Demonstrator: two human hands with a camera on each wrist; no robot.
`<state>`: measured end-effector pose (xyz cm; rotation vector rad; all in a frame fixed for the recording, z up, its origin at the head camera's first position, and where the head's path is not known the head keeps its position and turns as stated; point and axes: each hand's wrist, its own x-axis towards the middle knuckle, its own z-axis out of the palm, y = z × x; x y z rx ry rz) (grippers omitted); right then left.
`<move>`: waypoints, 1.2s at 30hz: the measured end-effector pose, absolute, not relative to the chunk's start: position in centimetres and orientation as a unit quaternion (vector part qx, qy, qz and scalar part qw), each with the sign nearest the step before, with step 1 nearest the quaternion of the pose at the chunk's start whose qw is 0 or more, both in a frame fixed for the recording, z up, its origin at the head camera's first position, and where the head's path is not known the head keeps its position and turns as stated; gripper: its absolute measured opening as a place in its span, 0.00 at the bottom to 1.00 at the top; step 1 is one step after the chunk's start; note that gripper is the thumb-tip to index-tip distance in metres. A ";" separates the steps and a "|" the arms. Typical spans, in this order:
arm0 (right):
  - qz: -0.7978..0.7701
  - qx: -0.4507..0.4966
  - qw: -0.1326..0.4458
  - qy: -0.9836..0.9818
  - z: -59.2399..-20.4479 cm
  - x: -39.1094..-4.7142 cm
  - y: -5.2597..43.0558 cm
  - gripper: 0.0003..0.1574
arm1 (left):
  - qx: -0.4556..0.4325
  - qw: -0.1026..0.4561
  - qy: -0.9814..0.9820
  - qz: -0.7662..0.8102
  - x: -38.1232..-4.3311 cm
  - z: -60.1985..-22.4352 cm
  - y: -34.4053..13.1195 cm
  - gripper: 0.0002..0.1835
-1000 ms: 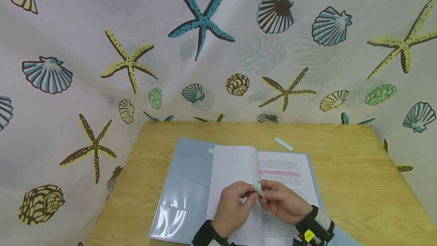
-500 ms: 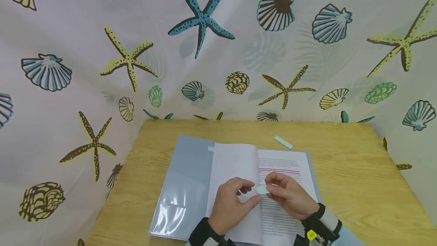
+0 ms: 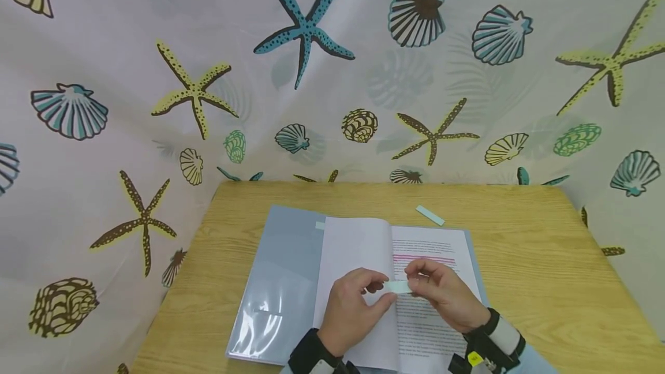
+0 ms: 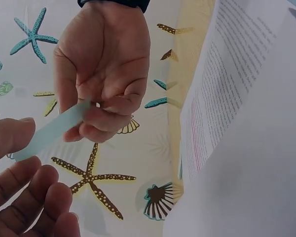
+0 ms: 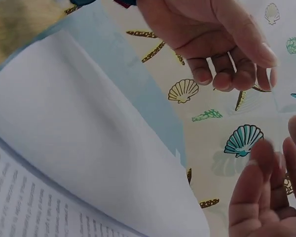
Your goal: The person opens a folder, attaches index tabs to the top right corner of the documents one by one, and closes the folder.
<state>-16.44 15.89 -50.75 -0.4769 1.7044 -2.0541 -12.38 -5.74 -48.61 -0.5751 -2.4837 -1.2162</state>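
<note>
the right grip (image 3: 445,296) pinches one end of a pale green strip (image 3: 399,287) between thumb and fingers. the left grip (image 3: 352,309) is at the other end, its thumb and forefinger slightly apart with the tip of the strip between them; whether they press on it, i cannot tell. handled near its ends, the strip shows its whole middle, which likely helps it lie flat and uncreased. it is stretched in the air above the place where a plain white page (image 3: 355,253) meets a printed page (image 3: 426,336); pink lines (image 3: 402,256) cross the print near the top. both pages lie in a pale blue folder (image 3: 288,281), probably spread wide so that either side is in reach. a small pale tab (image 3: 320,225) sits on the folder, just beside the plain page's top corner. a second strip (image 3: 430,216) lies slantwise beyond the folder, a spot that seems out of the way of both grips. under it all is a wood-grain counter (image 3: 550,258); behind and at the sides hangs white cloth (image 3: 218,10) printed with starfish and shells.
</note>
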 end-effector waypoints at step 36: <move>-0.529 -0.016 0.093 0.844 -50.6 -25.4 25.8 0.25 | -0.325 -0.039 -0.945 0.009 -17.0 -50.6 2.1 0.36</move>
